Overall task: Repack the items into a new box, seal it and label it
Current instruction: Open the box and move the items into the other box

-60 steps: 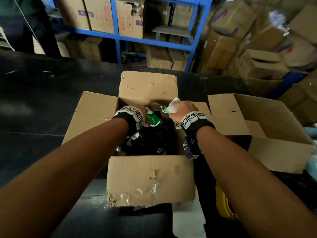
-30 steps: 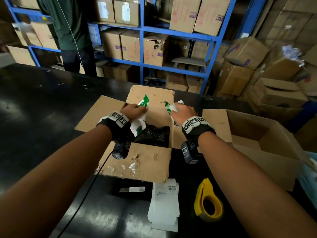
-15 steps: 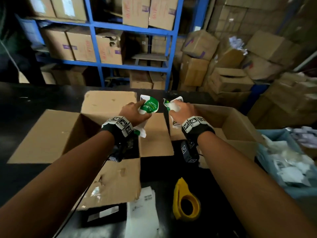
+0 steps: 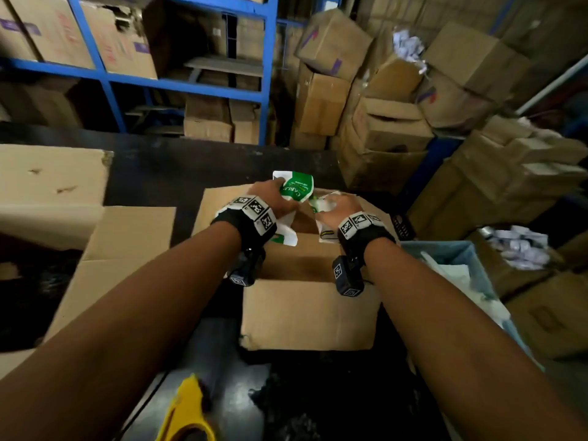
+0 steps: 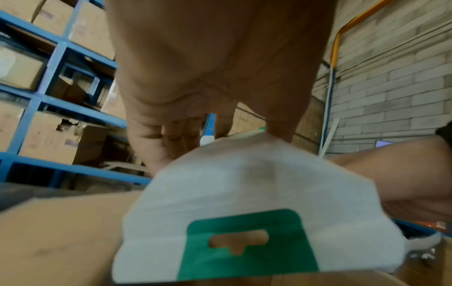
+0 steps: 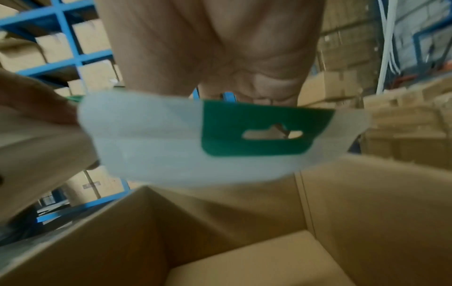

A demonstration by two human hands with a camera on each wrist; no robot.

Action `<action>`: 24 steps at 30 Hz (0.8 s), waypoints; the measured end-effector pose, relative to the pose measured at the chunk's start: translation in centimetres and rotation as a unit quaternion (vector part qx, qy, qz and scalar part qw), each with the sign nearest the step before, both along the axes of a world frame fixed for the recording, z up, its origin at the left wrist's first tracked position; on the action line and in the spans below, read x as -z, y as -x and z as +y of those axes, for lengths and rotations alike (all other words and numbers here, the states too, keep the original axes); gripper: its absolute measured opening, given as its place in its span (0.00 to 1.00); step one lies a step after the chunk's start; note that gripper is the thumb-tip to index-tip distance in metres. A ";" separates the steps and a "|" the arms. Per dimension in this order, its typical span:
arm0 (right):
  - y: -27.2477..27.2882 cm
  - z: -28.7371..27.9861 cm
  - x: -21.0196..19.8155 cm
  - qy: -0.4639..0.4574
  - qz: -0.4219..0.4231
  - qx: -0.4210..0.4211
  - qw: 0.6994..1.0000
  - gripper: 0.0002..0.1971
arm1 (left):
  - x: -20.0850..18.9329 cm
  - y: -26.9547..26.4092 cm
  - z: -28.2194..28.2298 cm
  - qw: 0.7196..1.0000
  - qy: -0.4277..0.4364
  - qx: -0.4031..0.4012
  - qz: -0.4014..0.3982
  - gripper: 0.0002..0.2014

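Head view: left hand and right hand each grip a packet over the new box; fingers curled, probably pinching. Repacking step; next, lower and release inside.

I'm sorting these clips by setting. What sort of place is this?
Most likely a warehouse packing area: blue steel shelving loaded with cartons, loose cardboard boxes heaped beside it, and a black bench holding an open box and a yellow tape dispenser.
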State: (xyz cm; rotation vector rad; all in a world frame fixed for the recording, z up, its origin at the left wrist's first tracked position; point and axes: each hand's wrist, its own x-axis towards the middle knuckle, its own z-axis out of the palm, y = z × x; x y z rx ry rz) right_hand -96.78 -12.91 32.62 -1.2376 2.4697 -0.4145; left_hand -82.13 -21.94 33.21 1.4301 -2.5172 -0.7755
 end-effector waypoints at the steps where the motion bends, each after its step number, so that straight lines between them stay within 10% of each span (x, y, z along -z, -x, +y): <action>1: 1.3 -0.6 1.0 -0.020 -0.018 -0.009 1.000 0.21 | 1.0 1.8 -0.3 1.000 -0.010 -0.009 -0.012 0.40; 24: 10.7 -6.7 18.3 -0.104 -0.041 -0.002 0.994 0.30 | 21.6 8.6 -4.3 0.968 -0.121 -0.163 -0.150 0.42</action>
